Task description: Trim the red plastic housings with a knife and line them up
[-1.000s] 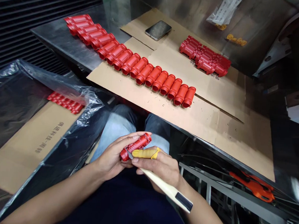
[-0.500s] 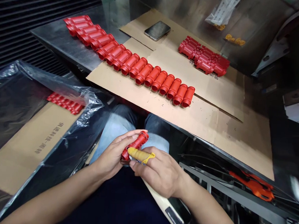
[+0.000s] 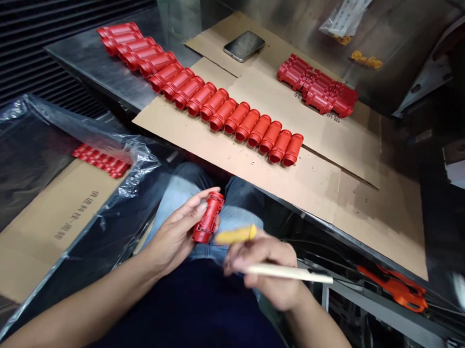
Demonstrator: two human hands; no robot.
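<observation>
The left hand (image 3: pixel 177 233) curls around a slotted red plastic cylinder (image 3: pixel 209 217) above the lap, while the right hand (image 3: pixel 266 264), just apart, grips a slim cream handle (image 3: pixel 289 272).

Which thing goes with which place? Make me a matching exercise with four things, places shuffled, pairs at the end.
1. Phone
2. Cream-handled tool
3. Single red part
4. Orange object

A. In the left hand
B. Past the near edge of the table, at right
C. On the cardboard
D. In the right hand

Pairs: 1-C, 2-D, 3-A, 4-B
</observation>
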